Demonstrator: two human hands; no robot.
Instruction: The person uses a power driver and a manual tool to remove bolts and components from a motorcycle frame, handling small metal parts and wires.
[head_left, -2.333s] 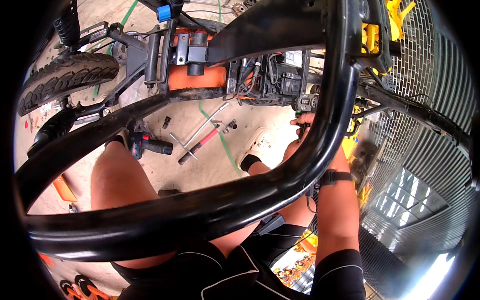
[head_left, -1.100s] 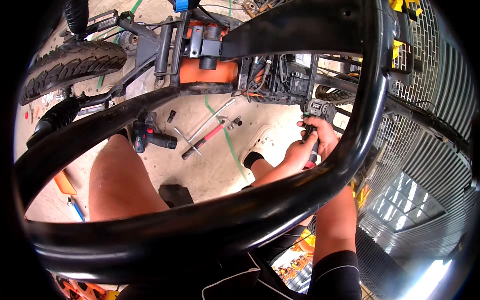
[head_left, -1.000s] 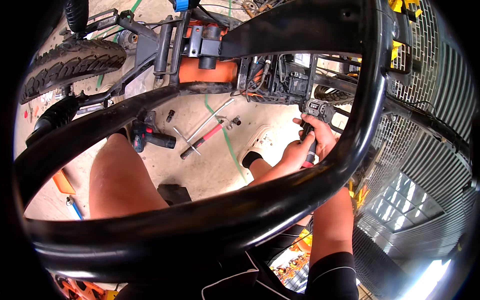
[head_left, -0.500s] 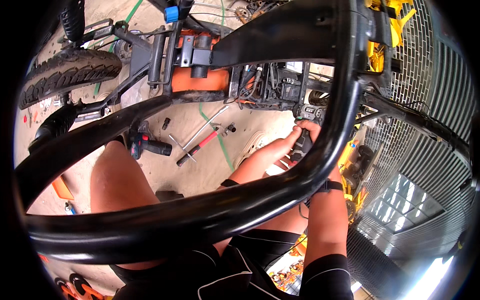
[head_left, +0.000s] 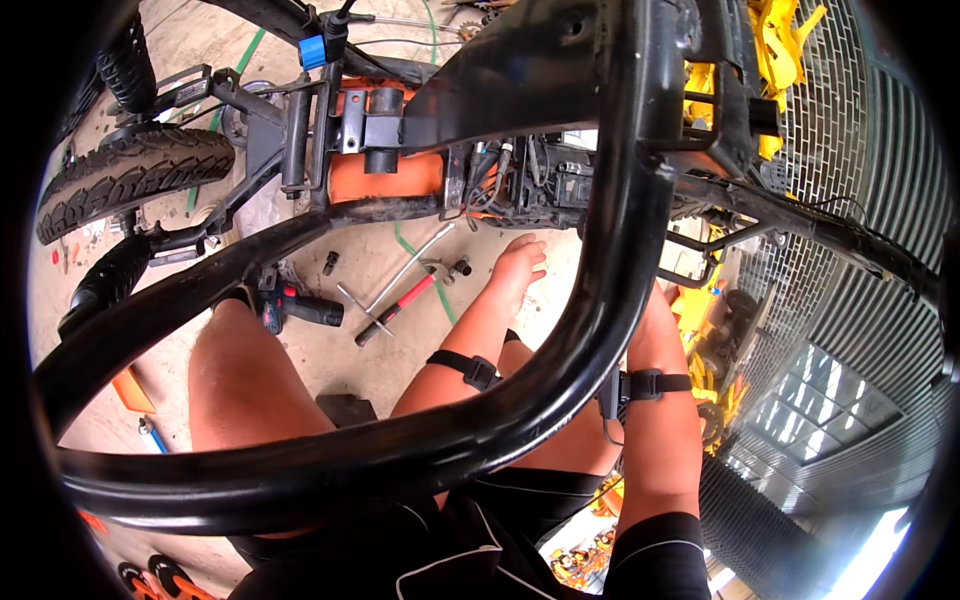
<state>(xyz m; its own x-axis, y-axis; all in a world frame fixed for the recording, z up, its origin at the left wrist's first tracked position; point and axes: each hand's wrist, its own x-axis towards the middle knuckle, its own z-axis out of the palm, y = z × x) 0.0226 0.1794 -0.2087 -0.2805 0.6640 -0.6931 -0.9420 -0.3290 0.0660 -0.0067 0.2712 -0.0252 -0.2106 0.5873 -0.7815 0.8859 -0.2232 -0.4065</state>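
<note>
My left hand (head_left: pixel 517 266) hangs over the floor just below the black machine frame, its fingers loosely bent and a little apart, with nothing in them. Behind the thick black tube (head_left: pixel 625 230), most of my right hand (head_left: pixel 667 291) is hidden; only a sliver shows past the tube's right edge, so its grip cannot be seen. Nearest my left hand are wiring and dark electrical parts (head_left: pixel 535 180) set in the frame. An orange box-like part (head_left: pixel 385 177) sits further left in it.
On the floor lie a red-handled hammer (head_left: pixel 400 305), a metal cross wrench (head_left: pixel 408 268) and a cordless drill (head_left: pixel 295 308). A knobbly tyre (head_left: pixel 140 170) stands at the far left. The curved tube passes over my forearms. Yellow machine parts (head_left: pixel 785 50) stand at the right.
My left hand has come off the grey power tool and moved left. That tool, earlier in view at my hands, is now out of sight. The view has shifted slightly.
</note>
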